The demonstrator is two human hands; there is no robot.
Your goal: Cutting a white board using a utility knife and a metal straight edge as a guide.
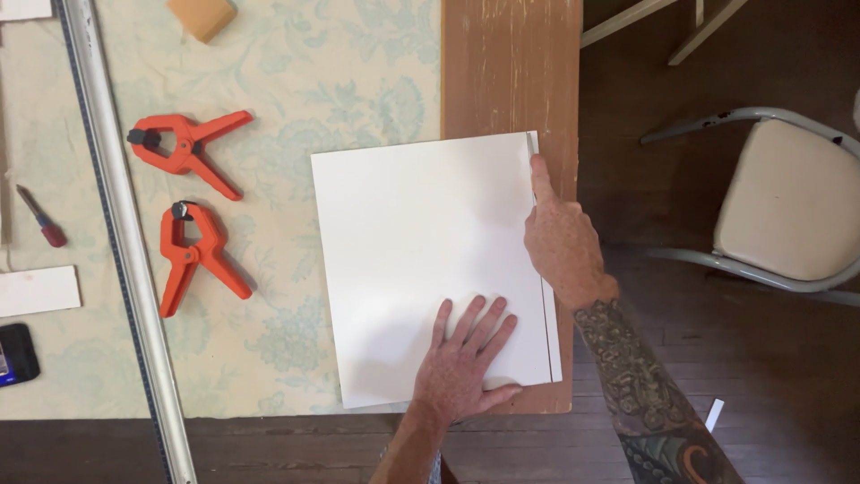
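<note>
The right hand reaches up with its forefinger stretched along the right edge of a white board, the fingertip at a narrow strip that a thin dark line sets off from the rest of the sheet; the other fingers look curled in, and whether they pinch a blade or pencil cannot be told. The left hand lies flat and spread on the board's lower right part, fingers pointing to 1 o'clock, gripping nothing, just pressing down. The board sits on a worn brown plank at the table's right edge, overlapping a pale floral cloth to its left. The line runs the whole height of the board, so the strip seems marked or cut through, yet it lies in place, not yet lifted away. At 9 o'clock from the board lie two orange clamps, both unused. Further left a long metal straightedge runs from 12 to 6 o'clock. Beyond it lie a red-handled tool and a dark phone. At 3 o'clock, off the table, stands a cushioned chair.
</note>
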